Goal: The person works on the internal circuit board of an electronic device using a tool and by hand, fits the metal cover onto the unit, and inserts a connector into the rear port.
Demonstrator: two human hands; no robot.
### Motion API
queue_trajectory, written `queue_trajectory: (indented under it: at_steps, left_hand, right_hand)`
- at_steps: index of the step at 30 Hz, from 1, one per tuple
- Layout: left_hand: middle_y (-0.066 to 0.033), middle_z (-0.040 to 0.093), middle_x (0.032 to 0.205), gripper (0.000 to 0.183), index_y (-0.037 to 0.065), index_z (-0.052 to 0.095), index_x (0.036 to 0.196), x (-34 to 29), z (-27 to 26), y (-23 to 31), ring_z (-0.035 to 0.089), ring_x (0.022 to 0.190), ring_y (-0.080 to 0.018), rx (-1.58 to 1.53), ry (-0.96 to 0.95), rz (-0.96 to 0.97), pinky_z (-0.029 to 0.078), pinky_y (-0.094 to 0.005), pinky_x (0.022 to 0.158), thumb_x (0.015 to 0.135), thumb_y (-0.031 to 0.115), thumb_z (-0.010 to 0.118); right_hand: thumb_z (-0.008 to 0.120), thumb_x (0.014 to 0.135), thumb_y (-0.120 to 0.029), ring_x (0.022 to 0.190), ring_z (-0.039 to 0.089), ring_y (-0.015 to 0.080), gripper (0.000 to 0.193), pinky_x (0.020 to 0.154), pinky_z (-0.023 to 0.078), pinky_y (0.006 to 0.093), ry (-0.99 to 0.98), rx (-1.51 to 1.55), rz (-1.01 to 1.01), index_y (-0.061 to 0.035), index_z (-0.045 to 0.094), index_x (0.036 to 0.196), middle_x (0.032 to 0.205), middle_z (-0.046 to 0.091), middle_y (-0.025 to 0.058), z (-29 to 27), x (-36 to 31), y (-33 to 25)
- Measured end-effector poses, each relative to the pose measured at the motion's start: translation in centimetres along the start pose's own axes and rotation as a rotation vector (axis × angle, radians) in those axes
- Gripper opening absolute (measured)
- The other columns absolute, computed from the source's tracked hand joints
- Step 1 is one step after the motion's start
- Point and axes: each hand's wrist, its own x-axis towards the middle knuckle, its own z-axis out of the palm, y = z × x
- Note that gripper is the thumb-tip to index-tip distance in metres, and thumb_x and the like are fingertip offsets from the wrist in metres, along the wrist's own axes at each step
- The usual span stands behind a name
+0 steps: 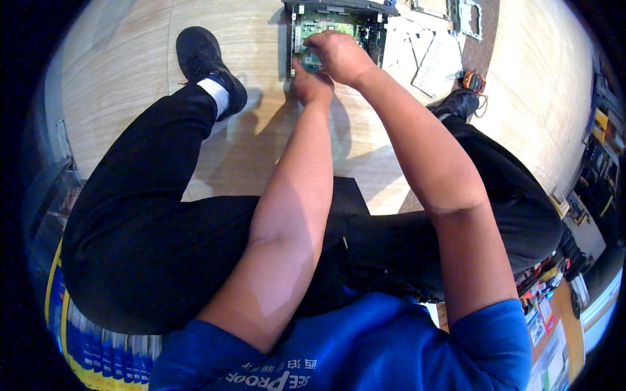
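Observation:
An opened electronic device with a dark frame lies on the floor at the top of the view, its green circuit board exposed. At its near left edge my left hand is closed on the rim, the fingertips partly hidden. Over the board, my right hand is bent with its fingers curled together and pointing left. Whatever those fingers pinch, if anything, is too small to make out.
Right of the device lie white sheets and thin metal parts, with metal brackets beyond. An orange and black round object sits by my right shoe. My left shoe rests left of the device. Blue and yellow boxes stand at lower left.

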Motion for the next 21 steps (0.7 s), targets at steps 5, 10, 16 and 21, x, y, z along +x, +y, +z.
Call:
queue_trajectory:
  at_steps: [5, 10, 16, 21]
  left_hand:
    - [-0.0167, 0.064, 0.112, 0.049, 0.009, 0.047, 0.131, -4.2, 5.3, 4.1, 0.063, 0.1, -0.0316, -0.496, 0.077, -0.322, 0.05, -0.042, 0.085, 0.091, 0.035, 0.057]
    - [-0.0168, 0.064, 0.111, 0.045, 0.006, 0.05, 0.128, -6.2, 7.5, 8.0, 0.063, 0.097, -0.0317, -0.868, 0.151, -0.558, 0.051, -0.0432, 0.085, 0.097, 0.04, 0.051]
    - [-0.0108, 0.054, 0.132, 0.061, 0.007, 0.046, 0.137, -5.3, 5.2, 10.3, 0.052, 0.118, -0.0273, -0.542, 0.144, -0.435, 0.044, -0.0398, 0.099, 0.099, 0.054, 0.035]
    - [-0.0142, 0.061, 0.112, 0.052, 0.005, 0.041, 0.141, -9.1, 9.0, 14.5, 0.063, 0.092, -0.0259, 0.365, 0.238, -0.285, 0.054, -0.0366, 0.078, 0.091, 0.005, 0.054]
  right_hand:
    - [0.058, 0.088, -0.016, 0.092, 0.064, 0.0387, 0.021, 0.084, 0.051, 0.0449, 0.039, 0.002, 0.035, -0.0032, 0.067, 0.102, 0.097, 0.067, 0.0207, 0.0, -2.2, 2.7]
    - [0.061, 0.086, -0.009, 0.089, 0.064, 0.0396, 0.017, 0.081, 0.052, 0.0438, 0.265, 0.121, 0.199, -0.0018, 0.067, 0.101, 0.096, 0.067, 0.0212, 0.8, -4.1, 3.2]
    - [0.061, 0.086, -0.009, 0.089, 0.065, 0.039, 0.016, 0.081, 0.052, 0.0432, 0.331, 0.28, 0.323, -0.0011, 0.068, 0.098, 0.094, 0.067, 0.0222, 2.2, -3.3, 0.3]
    - [0.062, 0.087, -0.01, 0.088, 0.065, 0.0383, 0.016, 0.078, 0.052, 0.0423, 0.365, 0.278, 0.411, -0.0023, 0.068, 0.101, 0.095, 0.068, 0.021, 2.3, -4.7, 2.2]
